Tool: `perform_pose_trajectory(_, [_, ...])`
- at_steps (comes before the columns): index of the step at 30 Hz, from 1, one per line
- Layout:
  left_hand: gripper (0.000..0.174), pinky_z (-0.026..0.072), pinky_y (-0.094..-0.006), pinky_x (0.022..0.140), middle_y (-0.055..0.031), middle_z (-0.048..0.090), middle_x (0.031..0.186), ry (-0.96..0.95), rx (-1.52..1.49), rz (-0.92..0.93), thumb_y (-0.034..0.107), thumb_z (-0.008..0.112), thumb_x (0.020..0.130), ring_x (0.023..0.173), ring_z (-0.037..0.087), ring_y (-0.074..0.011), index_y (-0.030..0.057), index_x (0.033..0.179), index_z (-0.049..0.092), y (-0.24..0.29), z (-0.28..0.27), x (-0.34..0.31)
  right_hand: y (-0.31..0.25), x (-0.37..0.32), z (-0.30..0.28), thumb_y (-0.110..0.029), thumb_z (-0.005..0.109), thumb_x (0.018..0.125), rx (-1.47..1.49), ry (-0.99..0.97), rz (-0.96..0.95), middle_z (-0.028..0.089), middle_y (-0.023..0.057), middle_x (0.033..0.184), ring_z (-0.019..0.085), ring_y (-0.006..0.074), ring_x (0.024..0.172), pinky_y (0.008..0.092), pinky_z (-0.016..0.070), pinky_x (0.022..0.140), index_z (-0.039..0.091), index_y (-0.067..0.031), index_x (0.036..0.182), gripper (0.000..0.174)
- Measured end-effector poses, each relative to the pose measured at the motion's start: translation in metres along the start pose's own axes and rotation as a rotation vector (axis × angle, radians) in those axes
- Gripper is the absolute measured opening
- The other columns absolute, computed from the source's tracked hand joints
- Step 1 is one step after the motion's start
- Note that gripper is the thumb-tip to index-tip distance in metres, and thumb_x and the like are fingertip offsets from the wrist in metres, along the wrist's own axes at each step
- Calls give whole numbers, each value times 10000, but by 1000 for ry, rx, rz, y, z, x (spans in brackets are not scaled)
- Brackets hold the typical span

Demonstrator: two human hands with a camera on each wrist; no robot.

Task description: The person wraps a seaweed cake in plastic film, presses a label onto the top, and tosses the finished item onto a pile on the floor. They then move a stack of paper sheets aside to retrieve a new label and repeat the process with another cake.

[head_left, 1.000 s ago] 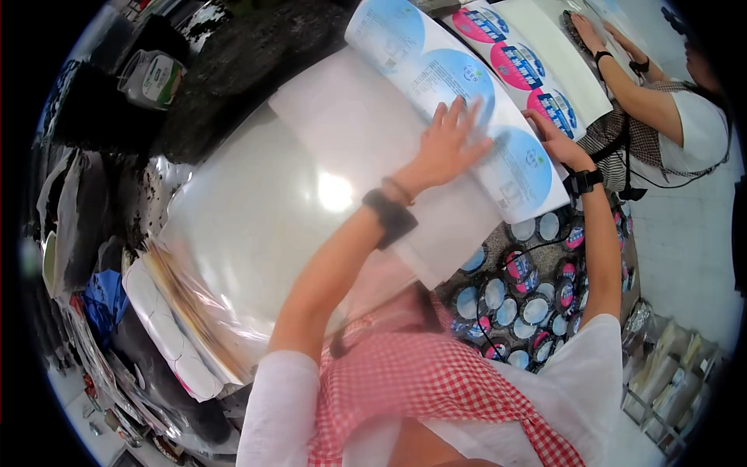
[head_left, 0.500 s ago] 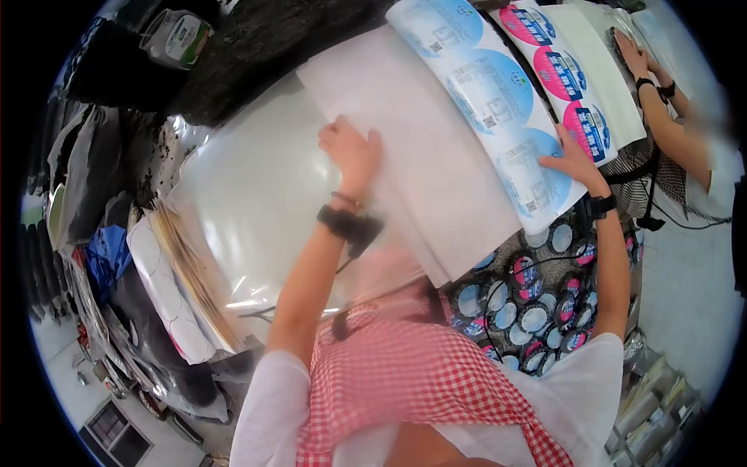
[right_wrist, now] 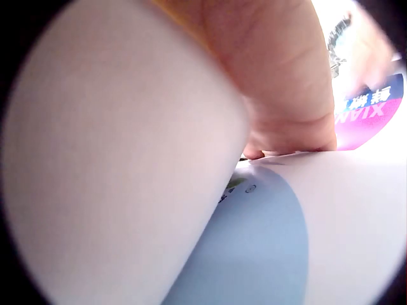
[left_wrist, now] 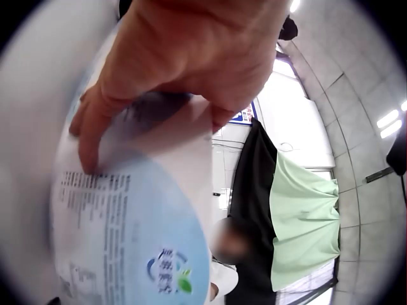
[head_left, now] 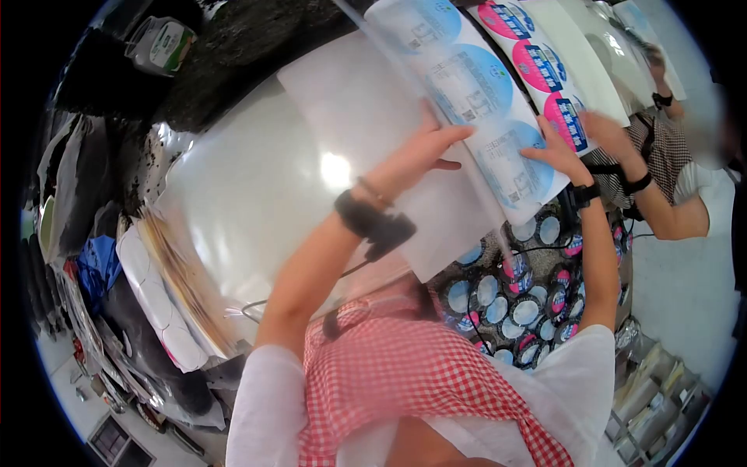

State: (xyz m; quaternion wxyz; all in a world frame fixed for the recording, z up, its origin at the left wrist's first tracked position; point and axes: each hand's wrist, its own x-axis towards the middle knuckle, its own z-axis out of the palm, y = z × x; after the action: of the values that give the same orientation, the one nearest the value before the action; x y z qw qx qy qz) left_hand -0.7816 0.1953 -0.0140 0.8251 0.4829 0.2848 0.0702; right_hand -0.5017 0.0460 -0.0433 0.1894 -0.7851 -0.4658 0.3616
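In the head view my left hand (head_left: 424, 152) is at the left edge of a white sheet of round blue labels (head_left: 475, 86), thumb and fingers holding that edge. The left wrist view shows its fingers bent over the printed face. A translucent band stands up along this edge. My right hand (head_left: 556, 152) holds the label sheet's right side, thumb spread over the print. In the right wrist view a white sheet (right_wrist: 114, 146) curves upward beside the right fingers, over a blue-printed surface below. Large translucent sheets (head_left: 342, 101) lie beneath my left forearm.
Beyond the label sheet lies a strip of pink and blue labels (head_left: 537, 66), where another person's hand (head_left: 611, 136) reaches in. Round black-rimmed lids (head_left: 525, 311) cover the surface by my right arm. A plastic jar (head_left: 162, 45) stands back left, near stacked papers (head_left: 183, 288).
My left hand, first spread over the labels, went left over the translucent sheets and came back to the label sheet's left edge. My right hand stayed at the right side. The other person's hand came nearer.
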Motion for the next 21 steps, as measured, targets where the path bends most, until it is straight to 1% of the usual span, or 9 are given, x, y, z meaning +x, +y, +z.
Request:
perform_pose_trajectory(3, [976, 450, -563, 887, -295, 243, 1451, 59, 368, 153, 554, 658, 793, 1265, 331, -513, 32, 1475, 196, -21, 37, 35, 37, 1, 3, -229, 704, 818, 60, 41, -76, 372, 205, 1443, 375, 259, 1317, 314, 310, 1067, 264, 60, 1416, 797])
perform_pose_trajectory(5, [1042, 422, -608, 900, -335, 78, 1503, 275, 1070, 276, 609, 665, 755, 1266, 203, -647, 86, 1501, 159, -73, 57, 76, 57, 0, -16, -232, 600, 895, 187, -11, -125, 381, 175, 1446, 392, 239, 1310, 302, 332, 1054, 295, 37, 1420, 664])
perform_pose_trajectory(6, [973, 388, -659, 900, -349, -100, 1497, 125, 1152, 220, 586, 669, 757, 1211, 89, -746, 187, 1505, 193, -64, 55, 64, 49, 0, -28, -233, 538, 934, 213, -55, -115, 396, 159, 1437, 406, 228, 1299, 294, 349, 1041, 323, 19, 1417, 586])
perform_pose_trajectory(9, [924, 386, -619, 939, -398, -46, 1471, 178, 1446, 192, 544, 658, 790, 1245, 163, -694, 196, 1507, 190, -54, 60, 46, 14, -2, -59, -217, 454, 980, 781, -288, 147, 441, 155, 1390, 438, 238, 1268, 272, 395, 1000, 359, -16, 1402, 476])
perform_pose_trajectory(12, [905, 418, -602, 914, -369, 59, 1476, 81, 1293, 285, 496, 695, 768, 1246, 242, -645, 198, 1489, 239, -63, 40, 58, -7, -4, -21, -214, 645, 844, 12, -14, -229, 402, 181, 1416, 388, 271, 1315, 322, 322, 1065, 297, -16, 1418, 700])
perform_pose_trajectory(15, [834, 404, -567, 938, -322, 173, 1453, -108, 916, 566, 433, 723, 751, 1249, 319, -543, 141, 1432, 339, -73, -22, 57, -12, -1, -7, -161, 722, 772, -174, -4, -295, 311, 199, 1473, 309, 299, 1369, 360, 254, 1110, 186, -63, 1467, 883])
perform_pose_trajectory(17, [719, 353, -529, 980, -281, 248, 1403, 555, 1549, 609, 351, 729, 759, 1233, 364, -443, 42, 1335, 428, -75, -76, 19, -9, 0, -10, -127, 714, 774, -114, -24, -273, 275, 200, 1494, 285, 296, 1382, 363, 249, 1112, 178, -81, 1476, 884])
perform_pose_trajectory(19, [631, 293, -521, 1006, -268, 366, 1317, 1110, 1160, 224, 293, 711, 778, 1234, 347, -404, -17, 1268, 462, -69, -111, -17, -3, 2, -4, -82, 694, 782, -57, -40, -270, 237, 189, 1516, 246, 294, 1400, 360, 224, 1125, 163, -102, 1485, 881])
perform_pose_trajectory(21, [594, 357, -497, 959, -248, 452, 1219, 1240, 1180, 65, 287, 721, 775, 1170, 427, -371, -42, 1211, 487, -76, -122, -18, 3, 7, -4, -77, 686, 789, -9, -65, -273, 226, 180, 1522, 224, 290, 1409, 355, 212, 1131, 158, -97, 1484, 873])
